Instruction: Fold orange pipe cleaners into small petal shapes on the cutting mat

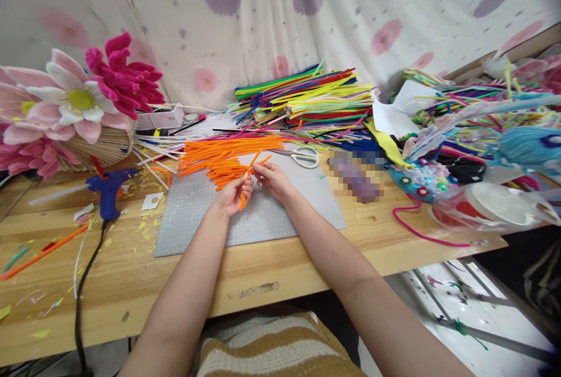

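Observation:
Over the grey cutting mat (263, 225), my left hand (235, 194) is closed around a few short orange pipe cleaners (243, 199), whose ends stick out below and above the fingers. My right hand (272, 180) pinches the same orange pieces at their upper part, close beside the left fingertips. Just behind the hands lies a pile of orange pipe cleaners (210, 155), partly on the mat. Scissors (302, 156) with pale handles rest at the mat's back right, their blades pointing left toward the pile.
A blue glue gun (109, 190) with a black cord stands at left, near fuzzy pink and white flowers (79, 99). Bundles of coloured pipe cleaners (307, 96) fill the back. At right are a blue decorated piece (416, 181), a plastic-wrapped cup (486, 207) and a magenta strand (421, 237).

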Tool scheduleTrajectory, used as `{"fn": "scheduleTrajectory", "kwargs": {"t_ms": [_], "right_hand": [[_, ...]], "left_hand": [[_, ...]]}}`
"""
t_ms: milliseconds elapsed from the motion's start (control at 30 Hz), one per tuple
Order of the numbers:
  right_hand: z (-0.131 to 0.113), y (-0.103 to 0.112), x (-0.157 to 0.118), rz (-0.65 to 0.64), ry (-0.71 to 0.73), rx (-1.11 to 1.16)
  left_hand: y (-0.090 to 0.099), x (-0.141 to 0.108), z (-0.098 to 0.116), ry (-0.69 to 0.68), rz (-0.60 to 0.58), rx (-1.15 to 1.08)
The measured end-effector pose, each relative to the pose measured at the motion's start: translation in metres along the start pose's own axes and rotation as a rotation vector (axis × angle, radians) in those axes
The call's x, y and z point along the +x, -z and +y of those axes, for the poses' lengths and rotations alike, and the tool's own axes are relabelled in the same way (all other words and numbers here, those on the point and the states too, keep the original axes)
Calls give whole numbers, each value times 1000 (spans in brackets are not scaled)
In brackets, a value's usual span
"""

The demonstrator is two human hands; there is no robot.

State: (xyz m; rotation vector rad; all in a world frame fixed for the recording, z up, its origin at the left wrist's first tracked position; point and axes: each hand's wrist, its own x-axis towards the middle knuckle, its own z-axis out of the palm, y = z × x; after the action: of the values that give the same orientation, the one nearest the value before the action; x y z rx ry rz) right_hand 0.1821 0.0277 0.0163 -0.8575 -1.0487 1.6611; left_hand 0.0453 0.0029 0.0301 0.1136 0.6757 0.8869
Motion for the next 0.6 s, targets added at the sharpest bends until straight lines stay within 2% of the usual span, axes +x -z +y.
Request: {"fn": "scheduleTrajectory", "kwargs": {"t_ms": [100,200,433,533,600], "right_hand": [[-5,4,-1,-108,72,-223],[-9,8,4,-146,161,-380],[-19,10,6,-251,189,-393],[-24,9,3,-295,184,-418],[-24,9,4,-275,169,-474]], "left_hand": [[2,-2,3,58,-64,-142],[1,-5,2,119,-114,-239],[-6,-7,-5,289,-233,-429],[-10,-7,-7,280,-236,-440],[-12,-7,-7,239,-226,-431]]}}
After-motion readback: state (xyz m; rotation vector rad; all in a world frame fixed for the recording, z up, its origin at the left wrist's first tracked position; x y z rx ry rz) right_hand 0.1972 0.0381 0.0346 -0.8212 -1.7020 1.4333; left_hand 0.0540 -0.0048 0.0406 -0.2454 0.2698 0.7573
